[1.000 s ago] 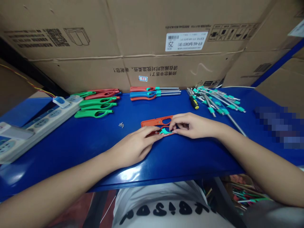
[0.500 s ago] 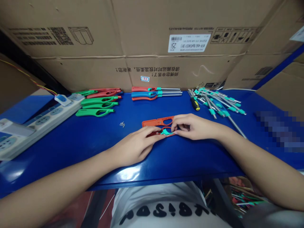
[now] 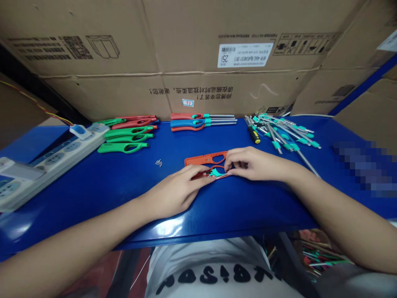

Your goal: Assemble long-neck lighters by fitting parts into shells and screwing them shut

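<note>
Red shell piece (image 3: pixel 200 175) is located flat on the blue table (image 3: pixel 235 207), front of centre, with a teal insert (image 3: pixel 217 172) seated in or on it; exact fit can't be read at this size. Long axis is run left-right, roughly parallel to the table edge, and the piece is bracketed by 2 hands: left end is covered by the left hand (image 3: pixel 175 188), right end is met by the right hand (image 3: pixel 248 163). Both are about equally near; the insert is left exposed in the gap between the fingertips. Left grip is narrow: the red shell piece is held between thumb and fingers, tips touching next to the insert. Right grip is nearly closed, with thumb and index tips brought to the right end; whether anything small is pinched there can't be told. Orange shell piece (image 3: pixel 198 159) is laid just beyond, near parallel, its right end partly hidden by the right fingers. Farther out, loose screws (image 3: pixel 159 163) are scattered left of both pieces, and a black-yellow screwdriver (image 3: pixel 254 136) is parked beyond the right hand, beside piled metal tubes (image 3: pixel 299 134).
</note>
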### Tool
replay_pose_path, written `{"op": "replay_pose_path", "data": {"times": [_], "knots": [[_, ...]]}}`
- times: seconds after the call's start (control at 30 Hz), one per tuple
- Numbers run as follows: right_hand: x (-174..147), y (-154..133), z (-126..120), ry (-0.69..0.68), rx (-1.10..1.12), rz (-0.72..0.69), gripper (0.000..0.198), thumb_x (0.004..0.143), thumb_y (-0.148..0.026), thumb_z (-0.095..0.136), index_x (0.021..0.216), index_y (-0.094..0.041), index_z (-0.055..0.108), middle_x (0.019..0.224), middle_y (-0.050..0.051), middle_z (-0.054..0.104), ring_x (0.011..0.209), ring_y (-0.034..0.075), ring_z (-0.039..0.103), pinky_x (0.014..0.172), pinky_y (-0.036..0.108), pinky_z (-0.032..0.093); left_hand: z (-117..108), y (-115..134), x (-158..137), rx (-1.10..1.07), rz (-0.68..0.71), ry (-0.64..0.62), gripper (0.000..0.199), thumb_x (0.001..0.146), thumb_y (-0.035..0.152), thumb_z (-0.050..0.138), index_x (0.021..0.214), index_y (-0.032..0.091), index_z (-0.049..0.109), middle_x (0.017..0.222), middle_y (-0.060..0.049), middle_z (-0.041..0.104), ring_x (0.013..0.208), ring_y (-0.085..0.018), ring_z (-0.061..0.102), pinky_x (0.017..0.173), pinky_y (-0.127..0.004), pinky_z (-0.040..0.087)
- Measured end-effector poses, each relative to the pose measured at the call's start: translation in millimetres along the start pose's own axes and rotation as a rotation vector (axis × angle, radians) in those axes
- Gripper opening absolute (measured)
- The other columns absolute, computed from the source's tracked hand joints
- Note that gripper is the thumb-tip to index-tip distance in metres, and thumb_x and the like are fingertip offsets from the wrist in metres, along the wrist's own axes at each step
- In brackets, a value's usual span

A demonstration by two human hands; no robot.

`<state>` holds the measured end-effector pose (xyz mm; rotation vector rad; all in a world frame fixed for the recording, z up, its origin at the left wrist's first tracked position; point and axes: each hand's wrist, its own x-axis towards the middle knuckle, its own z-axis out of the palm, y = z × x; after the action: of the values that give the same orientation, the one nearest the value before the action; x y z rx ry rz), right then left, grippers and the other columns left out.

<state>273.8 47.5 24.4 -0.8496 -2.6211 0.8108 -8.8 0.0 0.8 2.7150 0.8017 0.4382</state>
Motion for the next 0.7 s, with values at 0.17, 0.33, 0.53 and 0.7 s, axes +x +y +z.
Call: {"op": "replay_pose_path", "data": {"times": [0.17, 0.33, 0.53, 0.7], "knots": [[-0.1, 0.4, 0.1, 0.012, -0.015, -0.009, 0.011, 0.093, -0.024, 0.063, 0.091, -0.017, 0.071, 0.092, 0.006, 0.068, 0.078, 0.014, 0.061, 0.071, 0.026, 0.045, -1.1, 0.3, 0.6, -0.001, -0.001, -0.007, 0.049, 0.098, 0.013, 0.046, 0.145, 0.027, 0.053, 0.145, -0.012, 0.053, 0.132, -0.029, 0.053, 0.108, -0.049, 0.050], [1.1, 0.1, 1.8, 0.028, -0.048, -0.005, 0.012, 0.093, -0.026, 0.063, 0.089, -0.017, 0.070, 0.090, 0.006, 0.068, 0.077, 0.015, 0.060, 0.069, 0.027, 0.044, -0.3, -0.1, 1.2, -0.015, 0.011, 0.020, 0.049, 0.097, 0.012, 0.046, 0.143, 0.027, 0.054, 0.142, -0.012, 0.056, 0.131, -0.029, 0.054, 0.108, -0.050, 0.049], [-0.5, -3.8, -0.3, 0.020, -0.065, 0.028, 0.009, 0.092, -0.023, 0.063, 0.088, -0.017, 0.069, 0.088, 0.005, 0.066, 0.073, 0.014, 0.058, 0.065, 0.025, 0.042, -0.1, -1.4, 1.1, -0.019, 0.012, 0.023, 0.047, 0.098, 0.011, 0.045, 0.141, 0.026, 0.055, 0.141, -0.010, 0.057, 0.130, -0.027, 0.055, 0.109, -0.048, 0.049], [-3.2, -6.4, -5.0, 0.024, -0.039, 0.014, 0.012, 0.092, -0.026, 0.063, 0.092, -0.018, 0.071, 0.088, 0.005, 0.067, 0.069, 0.013, 0.057, 0.063, 0.025, 0.043, -0.8, -2.4, 1.6, -0.004, 0.017, 0.037, 0.045, 0.099, 0.012, 0.044, 0.141, 0.027, 0.056, 0.139, -0.010, 0.061, 0.127, -0.026, 0.058, 0.107, -0.048, 0.050]]}}
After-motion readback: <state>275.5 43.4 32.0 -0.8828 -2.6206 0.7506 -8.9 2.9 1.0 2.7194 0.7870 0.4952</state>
